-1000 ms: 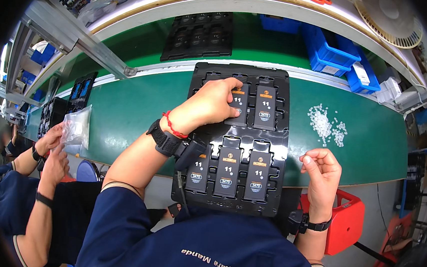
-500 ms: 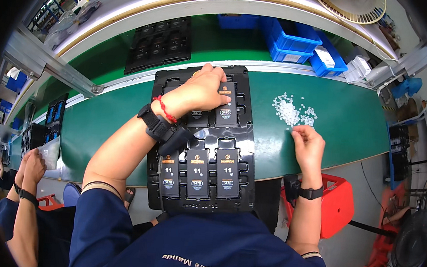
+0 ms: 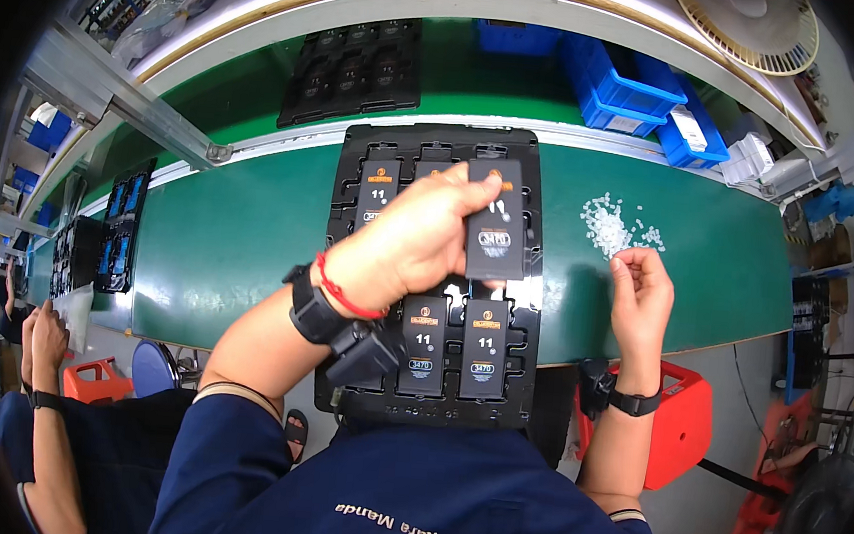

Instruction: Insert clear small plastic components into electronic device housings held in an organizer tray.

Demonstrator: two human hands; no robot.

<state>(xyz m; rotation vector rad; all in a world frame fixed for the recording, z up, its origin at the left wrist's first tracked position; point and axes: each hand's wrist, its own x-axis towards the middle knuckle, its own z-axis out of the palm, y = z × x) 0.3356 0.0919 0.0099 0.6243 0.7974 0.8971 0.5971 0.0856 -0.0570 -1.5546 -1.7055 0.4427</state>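
My left hand [image 3: 412,228] is closed around a flat black phone battery [image 3: 494,250], thumb on its face, lifted above the black plastic tray [image 3: 456,412]. More such batteries lie in the tray's pockets, among them an upper-left one [image 3: 377,198] and a lower-right one [image 3: 483,357]. My left hand and forearm hide part of the tray. On the green table, my right hand [image 3: 642,299] has its thumb and forefinger pinched together at the near edge of a pile of small clear-white pieces [image 3: 606,229]. Whatever lies between those fingertips is too small to make out.
Blue bins [image 3: 627,87] and white boxes [image 3: 750,157] stand at the back right. Another loaded black tray [image 3: 352,72] lies behind the table's rail. A red stool [image 3: 670,427] is by my right arm. At left, a co-worker's hands [image 3: 45,342] hold a clear bag.
My left hand has raised a battery out of the tray's upper right pocket. My right hand stays pinched beside the white pieces. The whole view has shifted slightly.
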